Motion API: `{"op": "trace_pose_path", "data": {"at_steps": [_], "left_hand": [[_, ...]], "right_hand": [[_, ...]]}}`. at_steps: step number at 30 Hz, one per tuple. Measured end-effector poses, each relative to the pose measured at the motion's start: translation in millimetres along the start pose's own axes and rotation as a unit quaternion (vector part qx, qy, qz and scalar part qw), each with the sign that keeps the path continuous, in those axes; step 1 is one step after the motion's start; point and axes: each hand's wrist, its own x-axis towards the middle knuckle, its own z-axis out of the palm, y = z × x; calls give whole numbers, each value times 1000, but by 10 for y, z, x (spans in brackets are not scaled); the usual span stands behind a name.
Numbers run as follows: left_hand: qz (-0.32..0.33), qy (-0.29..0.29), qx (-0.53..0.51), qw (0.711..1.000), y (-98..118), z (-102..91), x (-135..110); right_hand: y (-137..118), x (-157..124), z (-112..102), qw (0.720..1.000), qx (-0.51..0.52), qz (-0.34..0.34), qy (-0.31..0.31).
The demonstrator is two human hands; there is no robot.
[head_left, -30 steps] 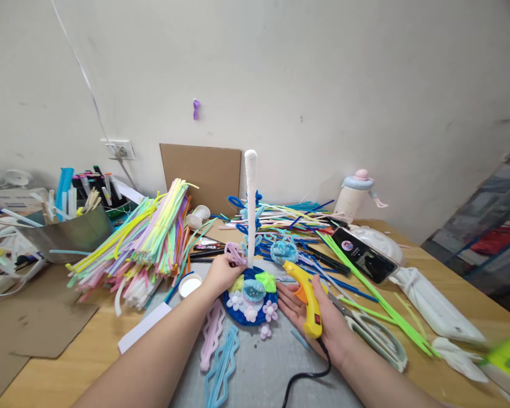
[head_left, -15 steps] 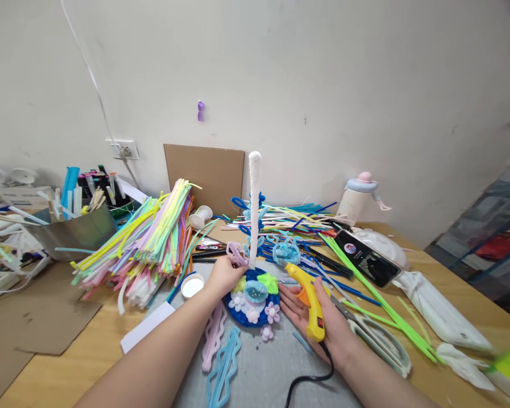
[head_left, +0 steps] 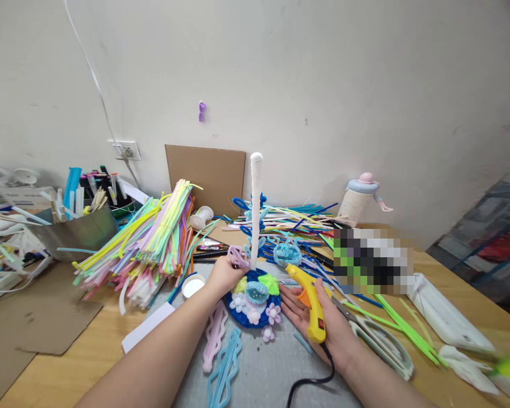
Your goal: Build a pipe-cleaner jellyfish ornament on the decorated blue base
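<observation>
My left hand pinches a lilac pipe-cleaner loop piece against the foot of a white wrapped post. The post stands upright at the back of a round dark-blue fuzzy base, which carries pale flowers, a light-blue shell-like shape and yellow-green pieces. In my right hand rests a yellow hot glue gun, held under the thumb, nozzle toward upper left. The right fingers stretch out palm up by the base's right edge. Nearer me lie a pink wavy piece and a light-blue wavy piece.
A large bundle of coloured pipe cleaners lies left, beside a metal container of sticks. Scissors lie right of my right hand. Behind are loose stems, a blue crocheted-looking piece and a bottle. The glue gun's cord runs toward me.
Both hands keep their places and their holds. The view has shifted very slightly, and the phone area at right is now covered by a pixelated patch.
</observation>
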Motion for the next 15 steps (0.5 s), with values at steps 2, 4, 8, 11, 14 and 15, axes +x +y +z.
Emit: {"op": "trace_pose_path", "data": {"at_steps": [2,4,8,11,14,15], "left_hand": [[0,-2,1,1000,-10,1,1],[-2,-4,2,1000,-31,3,8],[-11,-6,7,1000,-70,9,25],[-15,-13,8,1000,-71,21,25],[-23,-18,9,1000,-52,25,14],[-27,-22,9,999,-42,15,11]], "right_hand": [[3,6,-3,1000,-1,1,4],[4,10,-4,1000,-2,1,6],[4,7,-3,1000,-1,-2,5],[1,1,1,1000,-2,-3,7],[-5,-2,10,1000,-1,0,4],[-8,-4,14,1000,0,1,2]]}}
